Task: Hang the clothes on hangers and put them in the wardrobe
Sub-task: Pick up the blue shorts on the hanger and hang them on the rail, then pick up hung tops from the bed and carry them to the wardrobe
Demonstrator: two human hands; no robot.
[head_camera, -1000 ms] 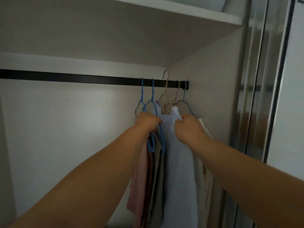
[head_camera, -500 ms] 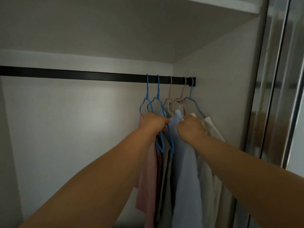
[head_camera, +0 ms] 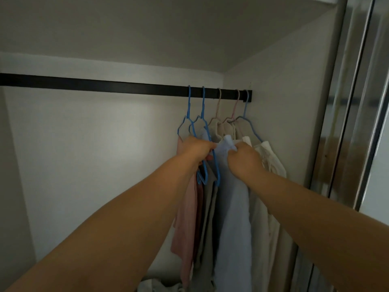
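Note:
A black rail [head_camera: 105, 86] runs across the wardrobe. Several hangers, blue [head_camera: 203, 110] and beige-pink [head_camera: 219, 108], hang at its right end with clothes on them. A pale blue garment [head_camera: 231, 207] hangs in the middle, a pink one [head_camera: 185, 218] to its left and a cream shirt [head_camera: 269, 165] to its right. My left hand [head_camera: 196, 149] grips the shoulder of the pale blue garment next to a blue hanger. My right hand [head_camera: 244, 160] pinches the same garment's top from the right. The garment's own hanger is mostly hidden by my hands.
A white shelf [head_camera: 189, 28] roofs the hanging space. The wardrobe's right wall [head_camera: 284, 91] stands close behind the cream shirt. A sliding door frame [head_camera: 357, 102] rises at the far right. Crumpled cloth [head_camera: 160, 285] lies at the wardrobe bottom. The rail's left part holds no hangers.
The beige hanger's hook, raised above the rail a second ago, now sits on the rail. Both hands have kept hold of the pale blue garment's top and drawn closer together.

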